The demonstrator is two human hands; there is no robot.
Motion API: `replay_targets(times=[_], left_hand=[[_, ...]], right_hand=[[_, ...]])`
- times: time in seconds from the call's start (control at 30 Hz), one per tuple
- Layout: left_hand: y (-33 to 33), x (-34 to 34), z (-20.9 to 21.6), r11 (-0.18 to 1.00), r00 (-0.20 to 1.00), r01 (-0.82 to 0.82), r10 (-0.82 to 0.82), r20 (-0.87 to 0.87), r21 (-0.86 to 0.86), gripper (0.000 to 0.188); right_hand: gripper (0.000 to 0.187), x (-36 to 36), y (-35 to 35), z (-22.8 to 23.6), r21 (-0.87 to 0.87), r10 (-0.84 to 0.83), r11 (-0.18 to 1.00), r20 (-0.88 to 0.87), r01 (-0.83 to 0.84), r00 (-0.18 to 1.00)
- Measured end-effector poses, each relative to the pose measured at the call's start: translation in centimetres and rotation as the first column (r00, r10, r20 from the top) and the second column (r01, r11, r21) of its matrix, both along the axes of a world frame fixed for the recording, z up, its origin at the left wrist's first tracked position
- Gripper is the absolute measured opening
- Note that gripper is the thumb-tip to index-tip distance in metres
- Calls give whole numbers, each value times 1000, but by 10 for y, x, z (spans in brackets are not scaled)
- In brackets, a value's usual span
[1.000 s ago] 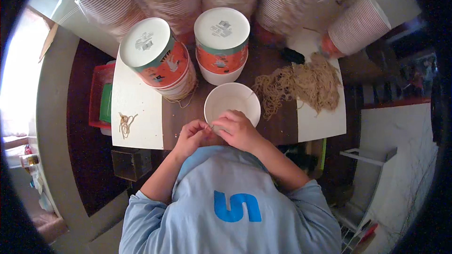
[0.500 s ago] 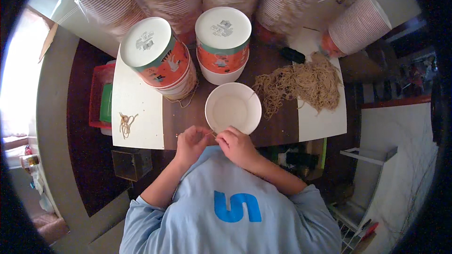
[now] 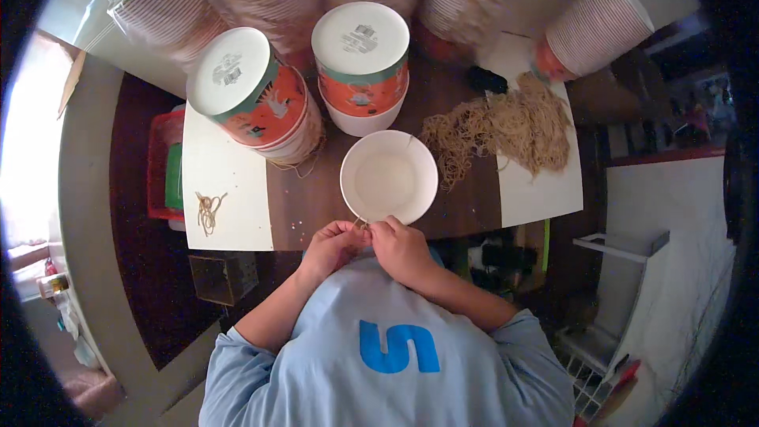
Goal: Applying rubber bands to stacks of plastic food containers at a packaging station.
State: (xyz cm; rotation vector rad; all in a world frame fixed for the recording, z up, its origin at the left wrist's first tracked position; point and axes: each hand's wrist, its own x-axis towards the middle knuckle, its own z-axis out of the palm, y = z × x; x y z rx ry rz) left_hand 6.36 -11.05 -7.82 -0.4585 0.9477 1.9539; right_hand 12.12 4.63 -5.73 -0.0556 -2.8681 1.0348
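My left hand (image 3: 332, 247) and my right hand (image 3: 398, 248) meet at the table's near edge. Both have their fingertips pinched on a short piece of tan string (image 3: 360, 223), mostly hidden by the fingers. Just beyond them stands a white paper tub (image 3: 425, 182), its open mouth toward me and nothing seen inside. To its right spreads a large loose tangle of tan string (image 3: 534, 130). A few short string pieces (image 3: 207, 212) lie at the table's left.
Two upturned stacks of orange printed tubs, a left stack (image 3: 269, 111) and a middle stack (image 3: 362, 95), stand behind the open tub. Plastic-wrapped tub stacks (image 3: 257, 0) line the back. Another tub stack (image 3: 601, 28) leans at far right. A dark object (image 3: 486, 79) lies behind the string.
My hands have drawn closer together over the string, with the left hand shifted slightly right. The whole view has moved a little; the tubs stand as before.
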Motion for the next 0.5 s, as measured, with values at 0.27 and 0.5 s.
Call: replay_targets(times=[0.27, 0.5], left_hand=[[-1, 1, 1, 999, 996, 50, -50, -71, -6, 6], [2, 3, 8, 994, 969, 41, -65, -239, -104, 8]], right_hand=[[5, 3, 0, 2, -151, -37, 988, 45, 44, 998], [9, 10, 2, 3, -30, 48, 999, 158, -44, 986]])
